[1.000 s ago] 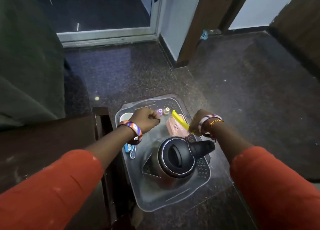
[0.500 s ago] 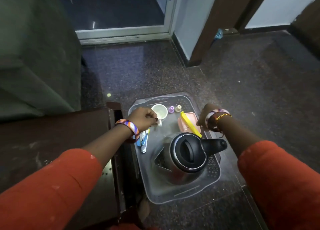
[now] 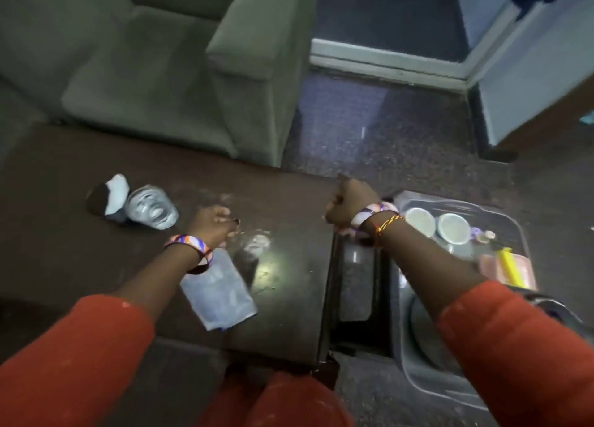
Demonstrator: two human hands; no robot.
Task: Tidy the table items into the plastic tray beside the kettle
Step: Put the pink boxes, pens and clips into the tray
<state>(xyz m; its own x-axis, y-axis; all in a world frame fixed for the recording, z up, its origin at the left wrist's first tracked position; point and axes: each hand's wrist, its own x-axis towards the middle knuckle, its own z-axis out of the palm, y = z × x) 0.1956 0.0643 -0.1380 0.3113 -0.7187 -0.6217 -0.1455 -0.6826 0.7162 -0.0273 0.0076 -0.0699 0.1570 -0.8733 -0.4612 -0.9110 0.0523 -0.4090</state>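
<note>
My left hand (image 3: pixel 214 224) hovers over the dark wooden table (image 3: pixel 64 253), fingers loosely curled and apart, holding nothing. A clear glass (image 3: pixel 151 208) lies just to its left beside a black-and-white cloth item (image 3: pixel 108 196). A clear plastic packet (image 3: pixel 218 293) lies under my left wrist. My right hand (image 3: pixel 348 205) is a closed fist above the table's right edge. The clear plastic tray (image 3: pixel 429 367) sits on the floor at the right, holding two white cups (image 3: pixel 419 221) (image 3: pixel 454 228), a yellow comb (image 3: pixel 510 266) on a pink box, and the black kettle (image 3: pixel 554 312), mostly hidden by my sleeve.
A green armchair (image 3: pixel 167 73) stands against the table's far side. Dark speckled floor (image 3: pixel 385 131) stretches beyond the tray to a white door threshold (image 3: pixel 385 62). My knees in red are at the bottom middle.
The view has swung left from the tray to the tabletop. My left hand has moved off the tray and out over the table; my right hand has moved left to the table's edge.
</note>
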